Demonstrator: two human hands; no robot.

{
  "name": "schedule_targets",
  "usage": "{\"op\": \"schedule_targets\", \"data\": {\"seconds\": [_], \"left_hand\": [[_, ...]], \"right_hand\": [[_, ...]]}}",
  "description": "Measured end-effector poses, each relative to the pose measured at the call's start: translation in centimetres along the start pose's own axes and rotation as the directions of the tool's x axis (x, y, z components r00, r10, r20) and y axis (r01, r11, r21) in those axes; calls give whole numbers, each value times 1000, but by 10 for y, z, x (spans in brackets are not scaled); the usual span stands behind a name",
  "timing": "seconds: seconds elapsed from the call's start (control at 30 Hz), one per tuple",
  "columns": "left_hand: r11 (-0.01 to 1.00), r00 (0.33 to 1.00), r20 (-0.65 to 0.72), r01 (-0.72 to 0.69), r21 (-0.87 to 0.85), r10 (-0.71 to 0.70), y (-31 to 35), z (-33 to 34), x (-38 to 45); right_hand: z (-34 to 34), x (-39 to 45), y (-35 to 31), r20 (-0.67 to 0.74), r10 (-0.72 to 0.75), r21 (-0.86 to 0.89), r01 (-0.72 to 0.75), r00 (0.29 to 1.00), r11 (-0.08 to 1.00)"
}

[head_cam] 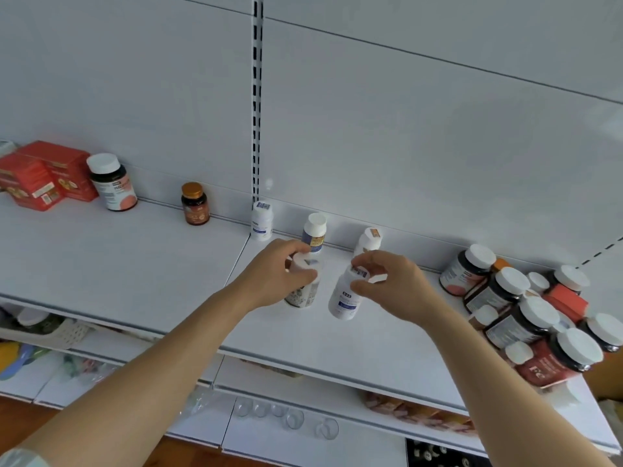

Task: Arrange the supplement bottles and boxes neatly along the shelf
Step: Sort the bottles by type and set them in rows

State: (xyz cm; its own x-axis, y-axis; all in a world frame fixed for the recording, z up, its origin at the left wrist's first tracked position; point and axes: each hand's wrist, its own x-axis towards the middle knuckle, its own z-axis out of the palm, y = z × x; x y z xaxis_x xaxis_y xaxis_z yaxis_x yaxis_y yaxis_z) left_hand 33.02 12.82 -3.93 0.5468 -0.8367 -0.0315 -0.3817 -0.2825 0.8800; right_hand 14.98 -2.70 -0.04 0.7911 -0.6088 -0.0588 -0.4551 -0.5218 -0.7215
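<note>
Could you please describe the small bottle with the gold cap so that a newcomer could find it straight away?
Start at the slotted upright in the white back wall and look left along the shelf. The amber bottle stands alone against the wall, between the upright and the large white-capped bottle. Only it has a gold cap.

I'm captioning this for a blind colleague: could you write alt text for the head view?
Each hand holds a white bottle by its cap over a white shelf: left hand on one bottle, right hand on another. Three white bottles stand behind, red boxes far left, crowded dark jars right.
</note>
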Motion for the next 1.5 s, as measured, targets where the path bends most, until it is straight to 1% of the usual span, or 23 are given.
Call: {"op": "schedule_targets", "data": {"seconds": [0.13, 0.27, 0.43, 0.6, 0.67, 0.77, 0.87, 1.0, 1.27, 1.5], "left_hand": [[998, 1000, 1, -7, 55, 7, -16, -10, 2], [994, 997, -80, -12, 109, 21, -29, -27, 11], [981, 979, -196, -22, 194, 61, -40, -59, 16], [977, 953, -301, 44, 209, 22, -57, -93, 19], [975, 948, -317, 56, 214, 15, -63, -100, 23], [978, 952, -304, 39, 206, 27, -69, -110, 32], [975, 962, -261, -14, 222, 73, -73, -118, 44], [976, 974, -201, -59, 209, 102, -82, -131, 59], [970, 979, -111, -150, 191, 173, -98, -140, 76], [969, 976, -95, -176, 175, 195, -103, -145, 76]], "right_hand": [[13, 14, -4, -23, -31, -45, 30, 999, 999], [26, 43, -11, -65, -157, -94, 151, 985, 984], [45, 82, -31, -107, -371, -168, 351, 923, 921], [71, 121, -44, -120, -503, -338, 441, 856, 831], [80, 134, -44, -124, -515, -369, 442, 848, 817], [92, 150, -48, -103, -486, -407, 409, 868, 817], [102, 159, -50, -109, -522, -469, 419, 846, 777], [112, 164, -50, -136, -531, -531, 391, 836, 752], [127, 164, -41, -174, -477, -573, 306, 861, 761], [129, 163, -38, -150, -471, -613, 292, 869, 734]]}}
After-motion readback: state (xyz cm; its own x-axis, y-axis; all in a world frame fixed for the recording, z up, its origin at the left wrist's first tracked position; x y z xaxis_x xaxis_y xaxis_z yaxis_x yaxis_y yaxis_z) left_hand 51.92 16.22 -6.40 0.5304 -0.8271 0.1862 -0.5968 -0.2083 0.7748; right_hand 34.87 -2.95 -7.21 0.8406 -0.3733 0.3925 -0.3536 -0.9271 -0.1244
